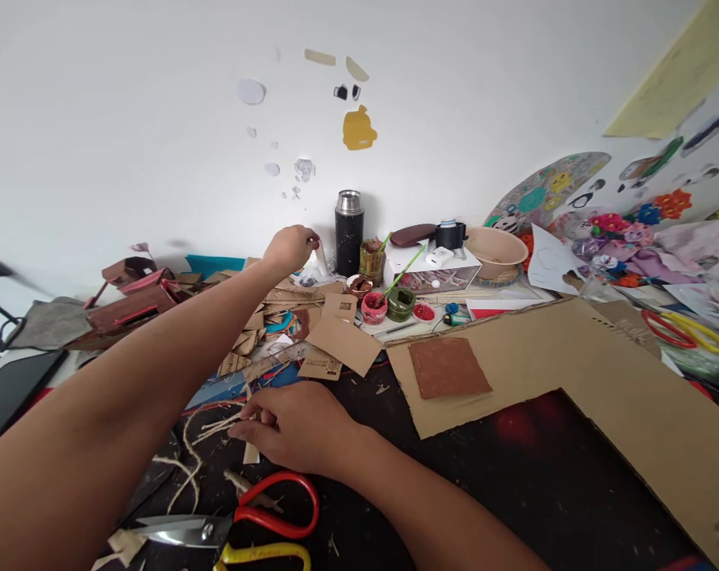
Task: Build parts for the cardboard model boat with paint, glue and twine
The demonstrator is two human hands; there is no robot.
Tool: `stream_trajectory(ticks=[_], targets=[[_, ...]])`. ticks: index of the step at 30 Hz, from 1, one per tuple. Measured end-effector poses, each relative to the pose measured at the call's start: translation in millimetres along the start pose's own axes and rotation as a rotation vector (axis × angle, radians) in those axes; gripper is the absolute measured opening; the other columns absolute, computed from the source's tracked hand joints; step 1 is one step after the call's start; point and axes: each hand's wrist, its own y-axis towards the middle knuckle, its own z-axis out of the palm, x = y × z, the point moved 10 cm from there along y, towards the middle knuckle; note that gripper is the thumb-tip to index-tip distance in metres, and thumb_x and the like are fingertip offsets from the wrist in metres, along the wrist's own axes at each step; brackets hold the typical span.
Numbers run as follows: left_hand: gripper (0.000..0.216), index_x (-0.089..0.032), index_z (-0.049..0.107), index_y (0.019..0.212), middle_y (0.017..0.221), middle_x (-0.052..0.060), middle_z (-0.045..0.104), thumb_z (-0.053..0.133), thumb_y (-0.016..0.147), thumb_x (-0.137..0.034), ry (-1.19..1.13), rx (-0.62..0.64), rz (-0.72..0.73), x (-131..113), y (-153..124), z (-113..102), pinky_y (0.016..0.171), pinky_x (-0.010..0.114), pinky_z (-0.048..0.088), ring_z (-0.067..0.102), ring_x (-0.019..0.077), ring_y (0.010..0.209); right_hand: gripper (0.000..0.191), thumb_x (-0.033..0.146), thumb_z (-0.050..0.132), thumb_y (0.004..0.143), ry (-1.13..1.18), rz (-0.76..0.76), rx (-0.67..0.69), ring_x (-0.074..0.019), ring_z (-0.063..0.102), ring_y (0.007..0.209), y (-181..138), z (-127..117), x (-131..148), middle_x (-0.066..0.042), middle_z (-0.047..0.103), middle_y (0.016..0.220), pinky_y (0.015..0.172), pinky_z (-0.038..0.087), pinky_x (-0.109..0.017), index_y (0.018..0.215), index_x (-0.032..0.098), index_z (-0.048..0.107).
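My left hand (291, 247) is stretched out to the back of the table, its fingers closed at the top of a whitish tapered thing (321, 262). Crumpled clear plastic lies around the base of that thing; its kind is unclear. Lower down, my right hand (303, 420) pinches several strands of twine (215, 429), whose loose lengths curl to the left over the dark tabletop. A narrow pale strip (251, 453) lies just under its fingers. Nearer to me rest scissors (217, 530) with one red and one yellow handle, blades spread, below my right hand.
Cardboard scraps (344, 342) are piled beyond my right hand. Behind them stand a black flask (348, 238), paint jars (401, 304) with brushes, and a white box (467, 274). On the right, a large cardboard sheet (550, 349) carries a brown square (448, 367).
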Motion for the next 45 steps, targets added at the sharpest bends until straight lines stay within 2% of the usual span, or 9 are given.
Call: stream_trajectory(ticks=[6,12,19,25,30,33,36,40,45], targets=[[0.035,-0.019,0.079,0.125,0.109,0.012,0.083,0.06,0.096,-0.028,-0.043,-0.043,-0.025,2.4,-9.9,-10.3,0.091,0.038,0.052,0.073,0.0287,0.097,0.032,0.05,0.07,0.104,-0.006,-0.013,-0.017,-0.0213,0.074,0.083,0.0,-0.2,0.9,-0.005,0.082,0.088,0.066,0.041,-0.027,0.103,0.02,0.08],[0.023,-0.019,0.078,0.109,0.098,0.009,0.08,0.064,0.095,-0.031,-0.305,-0.071,-0.12,-0.2,-40.0,-29.2,0.068,0.033,0.051,0.072,0.0209,0.07,0.022,0.042,0.072,0.104,0.088,-0.012,-0.057,-0.0206,0.076,0.089,-1.4,-6.4,1.8,-0.004,0.084,0.093,0.07,0.044,-0.026,0.107,0.022,0.081],[0.021,-0.02,0.077,0.098,0.079,0.005,0.074,0.074,0.089,-0.039,-0.64,0.042,-0.1,-21.2,-117.6,-58.6,0.067,0.032,0.054,0.068,0.0178,0.066,0.027,0.044,0.067,0.106,0.125,0.024,-0.18,-0.018,0.07,0.078,-2.9,-22.2,-2.7,-0.001,0.08,0.083,0.07,0.042,-0.027,0.095,0.023,0.08],[0.032,-0.022,0.077,0.095,0.074,0.001,0.071,0.082,0.084,-0.051,-0.806,0.137,-0.182,-7.4,-195.6,-76.0,0.061,0.028,0.051,0.061,0.0155,0.063,0.036,0.044,0.06,0.107,0.306,0.025,-0.268,-0.0174,0.062,0.06,-5.1,-30.6,-11.6,0.002,0.059,0.058,0.06,0.041,-0.027,0.078,0.024,0.067],[0.039,-0.022,0.079,0.092,0.075,0.002,0.072,0.088,0.078,-0.056,-0.96,0.209,-0.317,4.0,-257.1,-65.4,0.061,0.029,0.053,0.062,0.0159,0.063,0.049,0.049,0.053,0.11,0.371,0.02,-0.276,-0.0142,0.053,0.045,-5.1,-28.8,-16.6,0.004,0.05,0.049,0.054,0.038,-0.027,0.067,0.024,0.052],[0.041,-0.021,0.08,0.097,0.072,0.002,0.071,0.09,0.077,-0.055,-1.108,0.276,-0.441,6.0,-292.5,-45.5,0.06,0.028,0.052,0.063,0.0154,0.061,0.048,0.052,0.053,0.109,0.37,0.018,-0.263,-0.0137,0.053,0.042,-4.2,-25.7,-18.1,0.005,0.051,0.048,0.052,0.04,-0.027,0.07,0.023,0.056],[0.044,-0.018,0.078,0.094,0.076,0.003,0.072,0.094,0.072,-0.053,-1.258,0.253,-0.546,10.5,-316.7,-32.2,0.056,0.025,0.049,0.064,0.0146,0.062,0.043,0.052,0.055,0.108,0.384,0.041,-0.234,-0.0138,0.056,0.044,-2.7,-20.6,-21.2,0.003,0.058,0.054,0.052,0.043,-0.027,0.079,0.022,0.065],[0.052,-0.018,0.072,0.099,0.076,0.001,0.072,0.099,0.068,-0.05,-1.382,0.155,-0.623,18.7,-329.1,-26.2,0.052,0.022,0.048,0.063,0.0119,0.059,0.026,0.044,0.061,0.104,0.435,0.035,-0.188,-0.0131,0.06,0.047,-0.5,-12.8,-20.9,0.003,0.064,0.067,0.051,0.045,-0.026,0.096,0.022,0.072],[0.05,-0.02,0.063,0.09,0.067,-0.003,0.068,0.095,0.074,-0.055,-1.344,0.095,-0.505,13.4,-326.4,-28.9,0.049,0.021,0.049,0.063,0.0116,0.054,0.017,0.033,0.065,0.101,0.437,0.027,-0.174,-0.0121,0.06,0.046,0.3,-5.9,-22.7,0.004,0.064,0.068,0.05,0.046,-0.025,0.112,0.023,0.072]])
